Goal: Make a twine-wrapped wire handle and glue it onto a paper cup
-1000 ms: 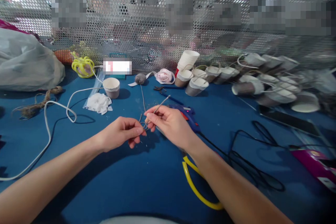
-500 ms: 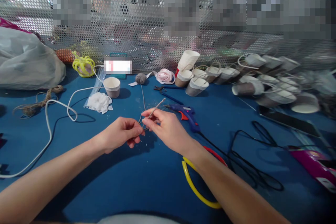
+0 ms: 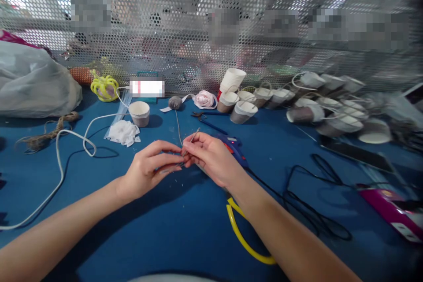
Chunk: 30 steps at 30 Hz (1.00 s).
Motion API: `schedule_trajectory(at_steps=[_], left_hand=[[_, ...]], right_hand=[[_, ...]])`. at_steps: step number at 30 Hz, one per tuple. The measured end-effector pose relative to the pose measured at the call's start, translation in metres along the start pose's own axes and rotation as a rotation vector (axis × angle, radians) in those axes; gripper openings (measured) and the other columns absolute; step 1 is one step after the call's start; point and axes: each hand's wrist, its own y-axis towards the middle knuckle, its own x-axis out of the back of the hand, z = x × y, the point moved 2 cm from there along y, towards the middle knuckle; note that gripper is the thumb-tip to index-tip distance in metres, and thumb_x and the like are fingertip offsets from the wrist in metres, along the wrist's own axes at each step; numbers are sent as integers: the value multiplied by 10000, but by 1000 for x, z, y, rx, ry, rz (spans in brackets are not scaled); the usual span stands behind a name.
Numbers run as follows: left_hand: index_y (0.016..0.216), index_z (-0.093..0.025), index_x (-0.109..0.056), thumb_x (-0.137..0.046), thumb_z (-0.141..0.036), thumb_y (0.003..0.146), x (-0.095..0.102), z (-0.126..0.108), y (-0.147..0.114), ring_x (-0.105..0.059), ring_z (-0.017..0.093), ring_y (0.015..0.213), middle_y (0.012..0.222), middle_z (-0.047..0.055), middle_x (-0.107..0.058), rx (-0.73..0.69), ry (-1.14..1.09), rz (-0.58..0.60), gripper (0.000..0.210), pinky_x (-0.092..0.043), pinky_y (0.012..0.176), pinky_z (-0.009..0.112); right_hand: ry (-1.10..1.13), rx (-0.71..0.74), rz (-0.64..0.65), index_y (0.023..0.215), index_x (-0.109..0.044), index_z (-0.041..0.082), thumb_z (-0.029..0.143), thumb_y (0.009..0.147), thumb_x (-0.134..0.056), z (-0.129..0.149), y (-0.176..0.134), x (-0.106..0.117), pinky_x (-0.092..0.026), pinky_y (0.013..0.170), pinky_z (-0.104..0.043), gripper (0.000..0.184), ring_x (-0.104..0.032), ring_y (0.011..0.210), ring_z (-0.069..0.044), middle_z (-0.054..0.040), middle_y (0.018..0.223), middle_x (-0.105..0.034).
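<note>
Grey cord (image 3: 179,128) runs from a small grey ball of cord (image 3: 175,102) toward me and into my fingers. My right hand (image 3: 213,156) pinches the cord, and a short end sticks up past its fingertips. Against it, my left hand (image 3: 153,165) has its fingers drawn together at the same bit of cord, fingertips meeting those of the right. How the cord is looped there is hidden by the fingers. Just behind my right hand lies a blue glue gun (image 3: 234,143), partly covered. Pliers (image 3: 208,119) with blue handles lie beyond it.
Paper cups (image 3: 244,112) with cord handles crowd the back right. One cup (image 3: 139,113) stands back left beside white scraps (image 3: 124,133). A white cable (image 3: 59,154) crosses the left side. Yellow-handled scissors or pliers (image 3: 244,240) lie under my right forearm. Black cable (image 3: 294,194) coils right.
My left hand's fingers have straightened and moved in against the right hand's fingertips. Less of the cord's free end shows above my right hand. The view has shifted slightly.
</note>
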Motion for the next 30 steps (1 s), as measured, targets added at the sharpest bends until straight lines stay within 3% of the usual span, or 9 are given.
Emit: schedule_trajectory(at_steps=[4, 9, 11, 16, 22, 26, 30], left_hand=[[897, -116, -605, -561, -53, 758, -1, -3, 1, -575, 179, 940, 945, 118, -645, -175, 66, 30, 158, -491, 815, 317], [878, -120, -588, -527, -48, 778, -1, -3, 4, -601, 170, 874, 845, 91, -673, -164, 21, 92, 137, -490, 807, 324], [875, -135, -588, -512, -75, 794, 0, -2, 4, -604, 165, 856, 816, 78, -672, -79, -43, 128, 126, -485, 798, 310], [846, -150, -603, -460, -212, 840, 5, 2, 4, -612, 160, 830, 851, 80, -660, 338, -200, 220, 156, -465, 769, 261], [813, -130, -620, -492, -275, 822, 7, 6, 5, -600, 163, 802, 825, 70, -656, 565, -423, 275, 194, -448, 769, 270], [789, -121, -628, -516, -293, 812, 6, 10, 4, -594, 165, 806, 800, 65, -652, 652, -592, 216, 206, -447, 778, 282], [770, -132, -633, -529, -337, 806, 2, 16, 0, -598, 153, 789, 815, 63, -663, 721, -823, 13, 232, -455, 765, 285]], right_hand=[[-41, 10, 4, 755, -533, 152, 264, 719, -628, -2, 0, -1, -477, 501, -205, 151, -580, 512, -80, 28, 593, -596], [-286, 34, 35, 749, -540, 154, 201, 754, -569, -2, 0, -1, -480, 503, -221, 55, -571, 474, -80, 39, 575, -579], [-381, 18, 58, 747, -545, 148, 189, 773, -537, -2, 0, -1, -467, 489, -214, 49, -570, 464, -80, 32, 571, -582], [-396, 49, 52, 745, -547, 141, 231, 797, -504, -3, -1, -1, -467, 474, -222, 112, -547, 462, -81, 26, 557, -563], [-505, 49, 50, 735, -557, 142, 190, 803, -484, -2, -3, -4, -459, 468, -213, 111, -523, 442, -69, 31, 551, -552], [-541, 80, 10, 673, -544, 146, 218, 823, -471, 3, -4, -6, -447, 461, -210, 181, -513, 425, -67, 31, 518, -542], [-506, 99, -78, 671, -546, 143, 221, 820, -486, 6, -4, -4, -444, 445, -198, 180, -520, 434, -68, 29, 522, -539]])
